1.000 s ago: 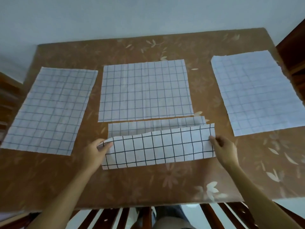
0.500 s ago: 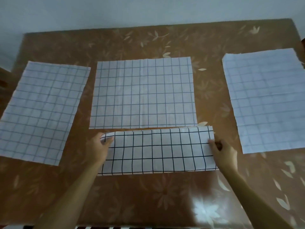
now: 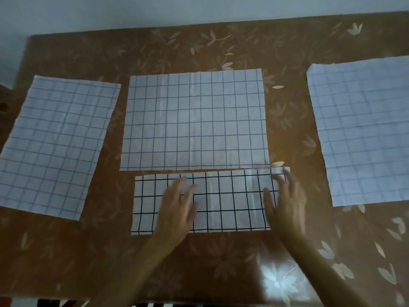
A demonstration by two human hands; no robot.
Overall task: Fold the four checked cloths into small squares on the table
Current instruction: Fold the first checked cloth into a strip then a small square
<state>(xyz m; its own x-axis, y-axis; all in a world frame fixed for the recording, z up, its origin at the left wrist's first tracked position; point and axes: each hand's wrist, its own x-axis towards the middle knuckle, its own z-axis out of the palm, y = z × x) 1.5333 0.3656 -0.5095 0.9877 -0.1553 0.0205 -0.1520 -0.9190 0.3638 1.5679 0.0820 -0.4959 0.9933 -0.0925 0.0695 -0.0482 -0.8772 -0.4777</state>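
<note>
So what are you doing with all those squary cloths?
A person is folding checked cloths on a brown flowery table. The left hand and the right hand lie flat on the nearest cloth, fingers straight, pressing it down. That one is folded into a long strip. The left cloth, the middle cloth and the right cloth lie spread open, not yet folded.

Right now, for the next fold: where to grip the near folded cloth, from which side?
Probably put the grip on the left short edge of the folded cloth, pinching both corners, coming from the left. It lies flat, a long strip running left to right, and that end is bare; the right hand covers the other end.
</note>
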